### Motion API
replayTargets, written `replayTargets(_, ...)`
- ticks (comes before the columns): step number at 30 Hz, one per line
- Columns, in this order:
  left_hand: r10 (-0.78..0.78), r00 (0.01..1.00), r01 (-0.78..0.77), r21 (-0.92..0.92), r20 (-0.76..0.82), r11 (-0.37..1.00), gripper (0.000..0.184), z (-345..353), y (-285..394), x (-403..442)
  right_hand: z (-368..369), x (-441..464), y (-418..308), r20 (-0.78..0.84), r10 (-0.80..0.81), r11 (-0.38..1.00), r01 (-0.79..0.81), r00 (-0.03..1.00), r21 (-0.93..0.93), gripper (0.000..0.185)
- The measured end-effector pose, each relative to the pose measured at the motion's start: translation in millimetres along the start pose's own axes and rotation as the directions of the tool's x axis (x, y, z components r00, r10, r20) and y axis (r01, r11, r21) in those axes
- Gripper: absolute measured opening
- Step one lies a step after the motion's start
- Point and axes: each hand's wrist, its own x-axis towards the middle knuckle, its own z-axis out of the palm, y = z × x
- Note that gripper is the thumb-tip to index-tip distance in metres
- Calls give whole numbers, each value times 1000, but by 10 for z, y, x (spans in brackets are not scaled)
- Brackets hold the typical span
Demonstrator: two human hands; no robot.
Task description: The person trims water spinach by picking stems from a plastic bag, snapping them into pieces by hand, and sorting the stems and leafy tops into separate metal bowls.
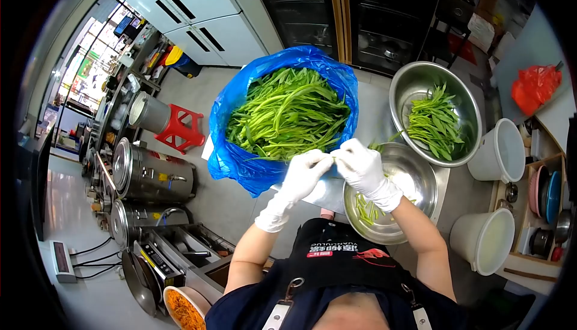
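Note:
My left hand [306, 172], in a white glove, is closed in a pinch at the near rim of the blue plastic bag [217, 141]. My right hand [359, 165], also gloved, pinches right beside it, fingertips almost touching. Between them shows a bit of a green stem, mostly hidden by the fingers; leaves poke out past the right hand. Long leafy greens [291, 111], which look like water spinach, fill the bag. Under my right wrist stands a shallow steel bowl [421, 177] with short cut stems [368, 210] in it.
A deeper steel basin [399, 99] at the right holds a bunch of leafy pieces [434, 123]. White buckets [481, 243] stand farther right. A red stool [181, 127] and large steel pots [157, 171] are at the left. A tub of shredded orange food [183, 309] sits lower left.

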Motion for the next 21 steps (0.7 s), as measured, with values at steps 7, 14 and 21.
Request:
replayTargets(7,67,967,-111,169,247,979,25,708,-158,-35,-842,-288,748,-175,423,880,-357,889,315,10)
replayTargets(14,581,676,-79,738,-454,670,18,-73,-322,166,-1177,-400,754,-27,668,580,-498,743,645,15)
replayTargets(21,553,642,247,826,-531,507,26,-548,-263,374,-606,62,395,144,491,768,-505,859,393,15)
